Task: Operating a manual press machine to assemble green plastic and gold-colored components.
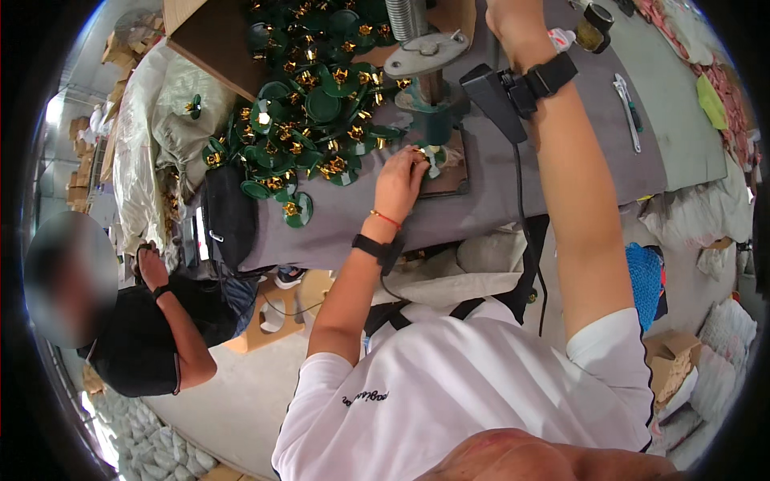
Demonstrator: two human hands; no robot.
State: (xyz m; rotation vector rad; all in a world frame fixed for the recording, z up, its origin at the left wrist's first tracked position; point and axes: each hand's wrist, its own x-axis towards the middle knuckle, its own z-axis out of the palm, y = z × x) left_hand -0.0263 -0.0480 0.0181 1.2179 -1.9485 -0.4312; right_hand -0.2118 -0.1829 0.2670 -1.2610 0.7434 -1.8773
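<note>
Dark lettering marks your white shirt (465,369). Toward twelve o'clock, your left hand (399,183) touches a green piece (434,159) beneath the press (427,56); I can't tell if that grip is pinched. At one, your right hand (508,20) is cut off, its grip unclear.

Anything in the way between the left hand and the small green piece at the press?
Nothing visible. The left hand is right at the small green piece, fingertips against or beside it. The press stands just beyond; the green discs are heaped off to the left.
</note>
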